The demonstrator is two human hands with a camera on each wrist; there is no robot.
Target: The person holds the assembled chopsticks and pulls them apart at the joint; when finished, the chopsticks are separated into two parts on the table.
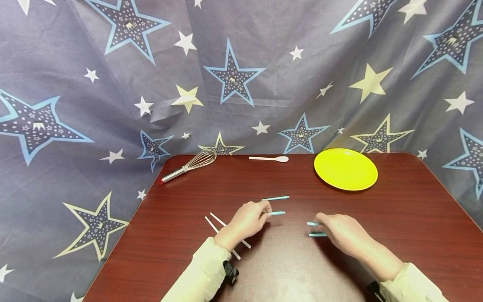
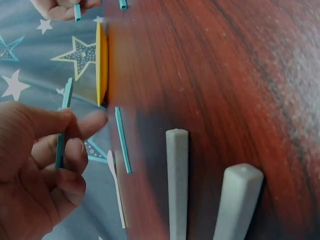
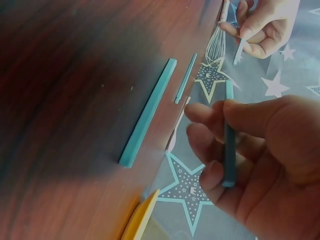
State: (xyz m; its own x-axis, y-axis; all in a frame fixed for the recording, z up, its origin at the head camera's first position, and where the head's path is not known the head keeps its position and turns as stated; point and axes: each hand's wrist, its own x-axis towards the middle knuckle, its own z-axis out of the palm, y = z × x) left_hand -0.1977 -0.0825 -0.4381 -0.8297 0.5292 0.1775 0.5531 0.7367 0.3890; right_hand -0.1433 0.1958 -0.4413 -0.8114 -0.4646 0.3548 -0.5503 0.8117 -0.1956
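My left hand (image 1: 247, 220) pinches a short teal chopstick piece (image 2: 67, 97) between thumb and fingers, over the table. It has a narrower, stepped end that points up in the left wrist view. A similar teal piece (image 1: 277, 198) lies on the table just beyond this hand. My right hand (image 1: 345, 235) holds another teal chopstick piece (image 3: 229, 145), square in section, thumb against its side. Below it, a fourth teal piece (image 1: 317, 235) lies on the table, partly hidden by the hand in the head view. Two whitish chopsticks (image 1: 212, 225) lie side by side beneath my left wrist.
A whisk (image 1: 194, 163) lies at the back left of the reddish-brown table (image 1: 286, 272). Along the back edge is a white spoon (image 1: 269, 158), and a yellow plate (image 1: 346, 169) sits at the back right. A star-patterned cloth (image 1: 234, 25) hangs behind.
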